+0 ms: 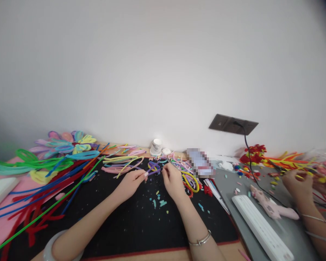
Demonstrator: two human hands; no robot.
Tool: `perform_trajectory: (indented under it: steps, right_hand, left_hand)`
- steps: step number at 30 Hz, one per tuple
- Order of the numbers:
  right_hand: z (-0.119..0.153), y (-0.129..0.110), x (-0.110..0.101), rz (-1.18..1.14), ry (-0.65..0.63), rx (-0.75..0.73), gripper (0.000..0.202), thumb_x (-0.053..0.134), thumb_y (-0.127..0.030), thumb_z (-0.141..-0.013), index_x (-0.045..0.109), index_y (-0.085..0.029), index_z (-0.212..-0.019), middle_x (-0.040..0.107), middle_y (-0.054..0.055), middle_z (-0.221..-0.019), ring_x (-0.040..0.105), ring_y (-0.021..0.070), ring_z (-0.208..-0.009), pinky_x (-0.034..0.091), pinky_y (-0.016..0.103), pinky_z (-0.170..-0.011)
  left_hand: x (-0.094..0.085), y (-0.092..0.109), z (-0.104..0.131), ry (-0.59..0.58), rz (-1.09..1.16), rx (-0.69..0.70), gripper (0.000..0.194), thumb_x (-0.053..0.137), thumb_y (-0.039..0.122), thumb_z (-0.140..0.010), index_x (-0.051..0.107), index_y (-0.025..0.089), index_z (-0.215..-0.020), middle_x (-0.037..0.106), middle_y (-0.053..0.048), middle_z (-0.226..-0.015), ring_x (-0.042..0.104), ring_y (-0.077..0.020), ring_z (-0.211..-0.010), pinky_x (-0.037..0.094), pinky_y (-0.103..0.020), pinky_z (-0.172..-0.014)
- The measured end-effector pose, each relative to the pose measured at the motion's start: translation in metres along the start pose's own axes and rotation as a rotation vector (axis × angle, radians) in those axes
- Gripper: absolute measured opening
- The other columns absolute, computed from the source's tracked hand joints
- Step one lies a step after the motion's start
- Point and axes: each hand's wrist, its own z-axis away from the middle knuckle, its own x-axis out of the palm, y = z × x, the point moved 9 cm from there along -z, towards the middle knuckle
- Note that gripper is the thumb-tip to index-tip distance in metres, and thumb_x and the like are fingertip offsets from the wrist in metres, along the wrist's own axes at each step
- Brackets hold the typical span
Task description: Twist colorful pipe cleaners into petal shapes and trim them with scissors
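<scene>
My left hand (134,184) is closed in a pinch, thumb and forefinger on a thin purple pipe cleaner (152,171). The strip runs across to my right hand (173,178), whose fingertips are pinched together at its other end; exactly how they grip it is hard to make out. Behind the strip lie purple and yellow loops on the black mat (111,221). Below my hands are scattered teal clippings (160,203). A yellow pipe cleaner loop (191,181) lies just right of my right hand, and pink and yellow pipe cleaners (122,165) lie beyond my left.
A pipe cleaner flower bunch (70,143) and long green, blue and red stems fill the left. At the back stand a paper cup (157,145) and a phone (201,163). Rightward are a white power strip (262,226), a pink glue gun (274,206) and another person's hands (299,186).
</scene>
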Motion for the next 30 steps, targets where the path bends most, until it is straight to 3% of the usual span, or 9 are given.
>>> perform_trajectory:
  steps: [7,17,20,26,30]
  right_hand:
    - [0.0,-0.002,0.004,-0.076,-0.029,-0.021,0.021,0.03,-0.017,-0.089,0.044,-0.02,-0.073,0.044,0.0,-0.064,0.043,0.0156,-0.059,0.031,0.026,-0.058]
    - [-0.001,0.007,0.0,-0.175,0.0,0.052,0.015,0.039,-0.017,-0.084,0.041,-0.019,-0.069,0.04,-0.003,-0.062,0.038,0.0128,-0.057,0.027,0.025,-0.057]
    - [-0.001,0.015,0.005,-0.402,-0.031,0.142,0.017,0.042,-0.022,-0.083,0.039,-0.019,-0.066,0.036,-0.004,-0.06,0.033,0.0115,-0.055,0.025,0.024,-0.054]
    - [0.003,0.022,0.035,-1.098,-0.188,0.397,0.025,0.054,-0.037,-0.078,0.037,-0.02,-0.07,0.031,-0.008,-0.054,0.023,0.0071,-0.045,0.017,0.02,-0.044]
    - [0.006,0.022,0.041,-1.229,-0.228,0.443,0.027,0.059,-0.035,-0.076,0.038,-0.019,-0.069,0.033,-0.008,-0.054,0.022,0.0053,-0.043,0.015,0.019,-0.042]
  left_hand:
    - [0.0,-0.002,0.0,0.003,-0.007,-0.016,0.032,0.033,0.037,-0.085,0.047,0.018,-0.063,0.048,0.002,-0.061,0.045,-0.0157,-0.063,0.033,-0.026,-0.062]
    - [0.0,-0.003,0.001,-0.001,-0.009,-0.013,0.031,0.034,0.034,-0.084,0.049,0.018,-0.063,0.048,0.003,-0.061,0.046,-0.0153,-0.062,0.032,-0.025,-0.061]
    - [0.0,-0.002,0.0,-0.014,-0.005,-0.006,0.03,0.034,0.034,-0.084,0.049,0.018,-0.063,0.047,0.003,-0.061,0.045,-0.0151,-0.063,0.032,-0.025,-0.062]
    - [0.001,0.002,0.0,-0.047,0.011,0.012,0.033,0.034,0.037,-0.084,0.049,0.018,-0.062,0.047,0.003,-0.061,0.044,-0.0151,-0.062,0.033,-0.024,-0.062]
    - [0.0,0.003,0.001,-0.05,0.017,0.009,0.033,0.034,0.038,-0.084,0.048,0.018,-0.062,0.046,0.003,-0.06,0.043,-0.0148,-0.061,0.033,-0.025,-0.061]
